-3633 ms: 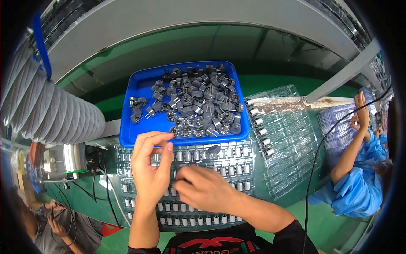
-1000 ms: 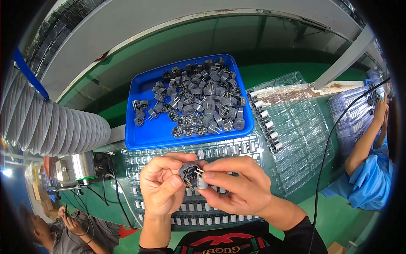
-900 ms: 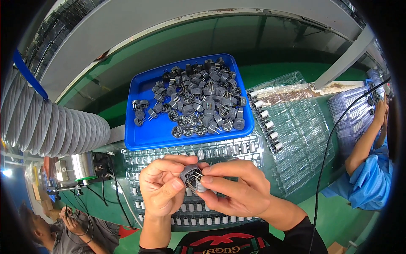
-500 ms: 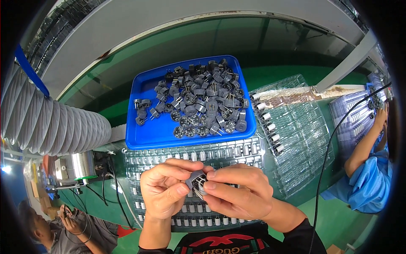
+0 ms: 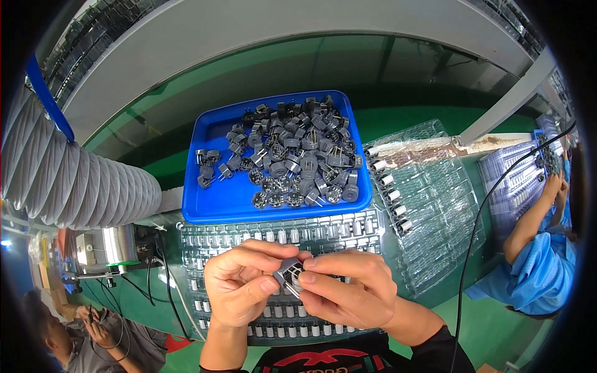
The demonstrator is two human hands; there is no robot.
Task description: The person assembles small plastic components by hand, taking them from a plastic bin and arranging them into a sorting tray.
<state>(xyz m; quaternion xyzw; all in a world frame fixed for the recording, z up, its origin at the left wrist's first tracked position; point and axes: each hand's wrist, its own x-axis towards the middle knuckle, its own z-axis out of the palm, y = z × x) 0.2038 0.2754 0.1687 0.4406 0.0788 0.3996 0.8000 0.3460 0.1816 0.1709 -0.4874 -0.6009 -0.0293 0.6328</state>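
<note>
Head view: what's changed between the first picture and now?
The left hand drew back from the blue tray toward the body and now grips a grey part. The right hand moved rightward and is now at that part's pins; anything else in it is hidden. The grey piece lying on the clear tray is gone from there. The pile looks unchanged.
</note>
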